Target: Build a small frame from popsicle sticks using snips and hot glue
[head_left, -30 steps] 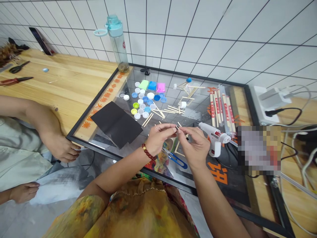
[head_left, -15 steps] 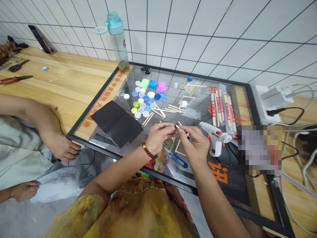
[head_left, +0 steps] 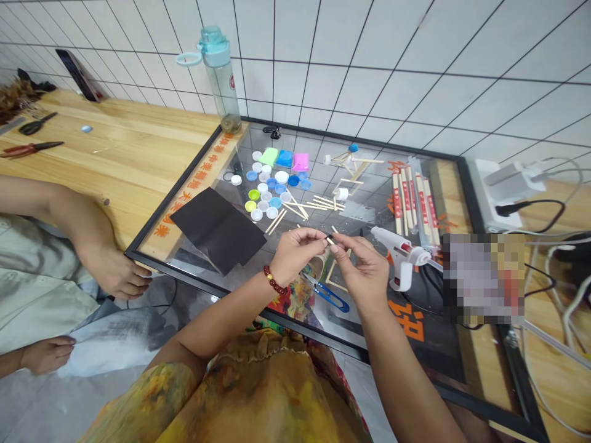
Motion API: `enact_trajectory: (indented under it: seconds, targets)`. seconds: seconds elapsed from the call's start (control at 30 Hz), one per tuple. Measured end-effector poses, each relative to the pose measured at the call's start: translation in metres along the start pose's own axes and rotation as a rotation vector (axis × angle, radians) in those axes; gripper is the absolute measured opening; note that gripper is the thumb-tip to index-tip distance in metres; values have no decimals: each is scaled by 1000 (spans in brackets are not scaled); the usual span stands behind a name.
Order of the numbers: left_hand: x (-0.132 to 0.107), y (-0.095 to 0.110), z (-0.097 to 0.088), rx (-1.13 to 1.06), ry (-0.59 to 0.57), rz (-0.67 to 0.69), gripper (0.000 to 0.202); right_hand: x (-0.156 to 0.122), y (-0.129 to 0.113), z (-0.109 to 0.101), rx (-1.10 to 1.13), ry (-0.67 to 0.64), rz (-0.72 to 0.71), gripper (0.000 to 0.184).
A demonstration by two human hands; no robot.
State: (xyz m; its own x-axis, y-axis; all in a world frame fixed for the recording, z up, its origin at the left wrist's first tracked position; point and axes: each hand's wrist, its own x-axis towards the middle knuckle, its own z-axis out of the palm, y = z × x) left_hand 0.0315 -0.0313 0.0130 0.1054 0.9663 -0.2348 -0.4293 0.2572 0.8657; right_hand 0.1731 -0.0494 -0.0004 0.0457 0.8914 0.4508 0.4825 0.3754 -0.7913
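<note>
Above the glass board, my left hand (head_left: 297, 257) and my right hand (head_left: 364, 269) meet fingertip to fingertip. Between them is a short pale wooden stick (head_left: 330, 242) with a small black piece (head_left: 329, 237) at it, perhaps paper. My right thumb and fingers pinch the stick. My left thumb and forefinger close on the black piece; its far side is hidden. Under my hands lie blue-handled thread snips (head_left: 331, 296) and a frame of glued sticks (head_left: 338, 283). A white glue gun (head_left: 402, 258) stands just right of my right hand.
Black paper (head_left: 217, 229) lies left, coloured bottle caps (head_left: 272, 187) and loose sticks (head_left: 295, 212) mid-board. Behind are a stick model (head_left: 353, 163) and clay packs (head_left: 285, 158). Bundled chopsticks (head_left: 415, 203) and a power strip (head_left: 490, 197) sit right. Another person's hand (head_left: 120, 274) rests at left.
My fingers have shifted slightly around the stick and black piece, and my left wrist has turned a little. Everything on the board stays in place.
</note>
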Motion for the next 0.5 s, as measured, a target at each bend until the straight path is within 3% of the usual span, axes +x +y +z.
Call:
enact_trajectory:
  seconds: [0.5]
  targets:
    - [0,-1,2,-20,-42,-9,26,-1,-1,0,20,28,21,16]
